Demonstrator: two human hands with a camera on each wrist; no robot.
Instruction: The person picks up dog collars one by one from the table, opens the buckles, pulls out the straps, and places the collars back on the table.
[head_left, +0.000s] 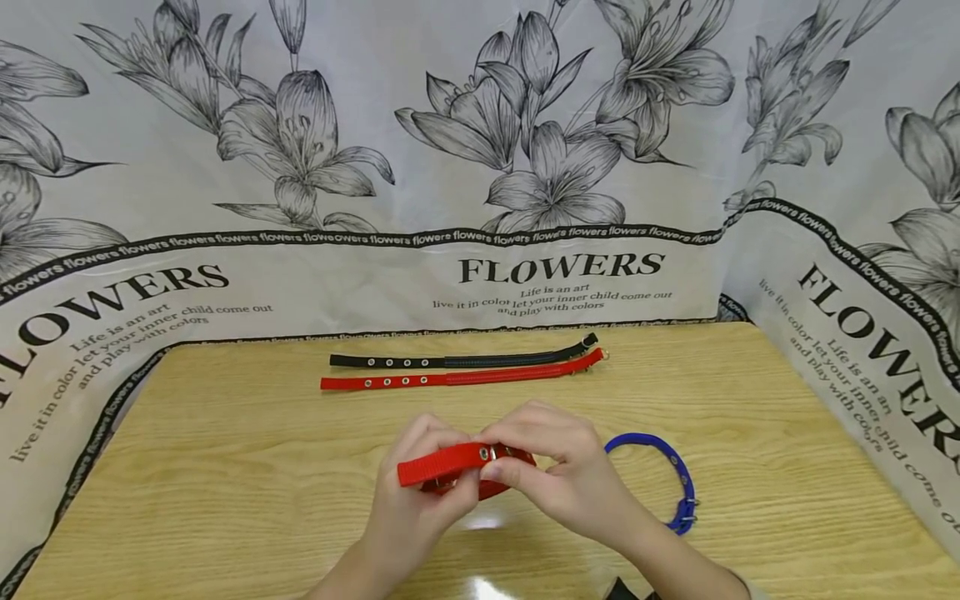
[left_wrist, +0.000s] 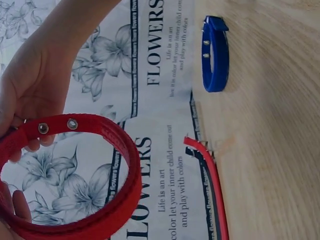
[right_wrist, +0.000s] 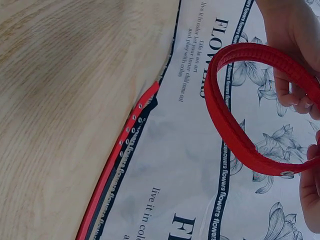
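Both hands hold a red collar [head_left: 448,461] bent into a ring above the table. The left hand [head_left: 416,504] grips it near the free end of the strap, which sticks out to the left. With thumb and fingers, the right hand [head_left: 573,475] pinches the strap beside a metal eyelet and a bit of silvery hardware. The wrist views show the loop from the side: the padded band [left_wrist: 131,172] curves round with metal eyelets on its upper part in the left one, and the loop [right_wrist: 220,110] hangs between both hands in the right one. Fingers hide most of the buckle.
A black collar [head_left: 487,362] and a second red collar [head_left: 495,377] lie stretched out side by side at the back of the wooden table [head_left: 225,467]. To the right lies a blue collar [head_left: 686,483], fastened in a ring. A dark object [head_left: 624,590] shows at the bottom edge. Flower-printed cloth [head_left: 360,283] surrounds the table.
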